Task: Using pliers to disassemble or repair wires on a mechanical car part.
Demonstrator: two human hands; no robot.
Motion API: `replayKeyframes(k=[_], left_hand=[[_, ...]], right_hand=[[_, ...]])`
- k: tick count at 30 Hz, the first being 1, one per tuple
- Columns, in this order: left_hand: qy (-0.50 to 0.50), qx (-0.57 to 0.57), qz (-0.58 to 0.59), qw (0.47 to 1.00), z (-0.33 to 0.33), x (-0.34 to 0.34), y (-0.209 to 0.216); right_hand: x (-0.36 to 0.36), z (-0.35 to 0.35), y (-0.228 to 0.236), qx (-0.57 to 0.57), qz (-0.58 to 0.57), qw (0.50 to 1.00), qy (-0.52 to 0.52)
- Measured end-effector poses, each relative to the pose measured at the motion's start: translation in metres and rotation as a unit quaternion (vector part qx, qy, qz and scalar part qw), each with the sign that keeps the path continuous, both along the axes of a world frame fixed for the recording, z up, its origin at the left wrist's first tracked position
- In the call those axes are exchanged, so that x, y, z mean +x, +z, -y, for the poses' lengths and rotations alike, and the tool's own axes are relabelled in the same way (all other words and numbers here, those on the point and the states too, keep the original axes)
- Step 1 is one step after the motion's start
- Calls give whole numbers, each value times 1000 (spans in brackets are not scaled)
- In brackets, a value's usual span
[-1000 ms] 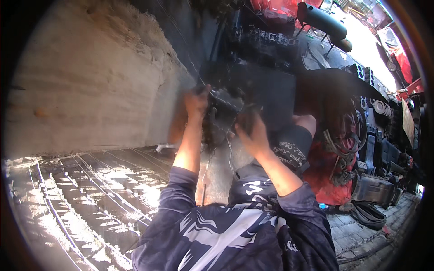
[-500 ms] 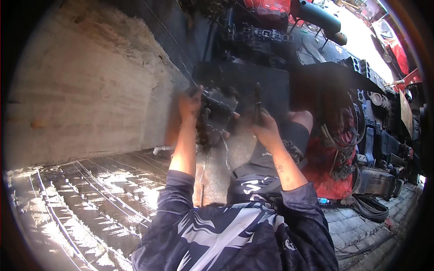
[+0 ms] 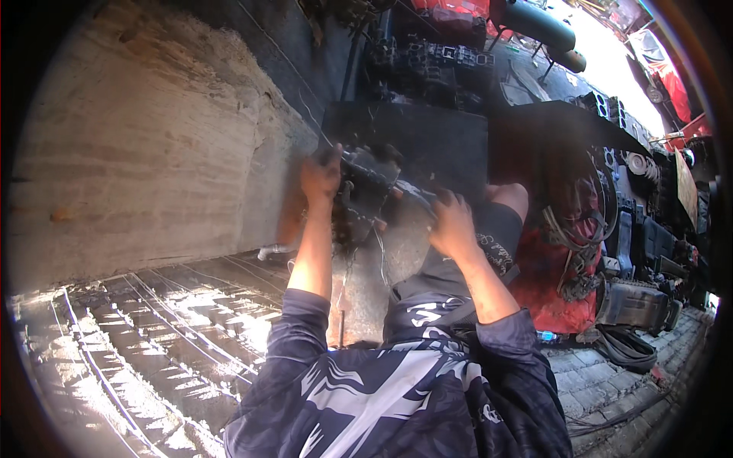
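My left hand (image 3: 321, 175) is closed at the left end of a dark, boxy metal part (image 3: 368, 182); the thing inside its fingers is too dark to make out. To the right, my right hand (image 3: 452, 225) wraps round the near end of a slim, bar-like tool (image 3: 416, 194). This tool slants up and left from my fist, and its far end meets or overlaps the right side of the metal part. Blur and shadow hide whether they touch. Thin wires (image 3: 382, 252) hang below the part.
A dark flat panel (image 3: 450, 145) lies beyond my hands. A pale slab wall (image 3: 153, 153) stands on the left. Engine parts (image 3: 450, 57), a blue-grey tank (image 3: 534, 27) and red cloth (image 3: 553, 298) with cables (image 3: 576, 252) lie beyond and to the right.
The tool in my right hand has swung from upright to slanting left, onto or over the metal part. My right hand has turned with it. My left hand has barely moved.
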State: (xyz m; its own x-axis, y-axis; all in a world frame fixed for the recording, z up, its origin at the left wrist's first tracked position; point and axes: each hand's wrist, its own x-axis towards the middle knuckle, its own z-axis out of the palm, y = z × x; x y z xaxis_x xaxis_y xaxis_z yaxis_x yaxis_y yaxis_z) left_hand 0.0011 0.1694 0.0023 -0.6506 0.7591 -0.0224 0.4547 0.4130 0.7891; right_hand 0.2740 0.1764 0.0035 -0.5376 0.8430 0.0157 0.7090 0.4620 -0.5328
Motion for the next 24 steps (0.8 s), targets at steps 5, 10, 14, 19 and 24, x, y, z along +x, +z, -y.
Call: replayKeyframes(k=[5, 10, 14, 19, 24], left_hand=[[-1, 14, -15, 1000, 0, 0, -3], [1, 24, -17, 1000, 1, 2, -1], [11, 29, -41, 999, 1, 4, -4], [8, 56, -71, 996, 3, 1, -10], [-26, 36, -12, 999, 5, -1, -8]], right_hand=[[0, -1, 0, 28, 25, 999, 32], [-1, -3, 9, 49, 29, 997, 50], [-3, -5, 10, 41, 35, 997, 51], [-12, -5, 12, 26, 58, 997, 41], [-6, -11, 15, -102, 0, 994, 23]])
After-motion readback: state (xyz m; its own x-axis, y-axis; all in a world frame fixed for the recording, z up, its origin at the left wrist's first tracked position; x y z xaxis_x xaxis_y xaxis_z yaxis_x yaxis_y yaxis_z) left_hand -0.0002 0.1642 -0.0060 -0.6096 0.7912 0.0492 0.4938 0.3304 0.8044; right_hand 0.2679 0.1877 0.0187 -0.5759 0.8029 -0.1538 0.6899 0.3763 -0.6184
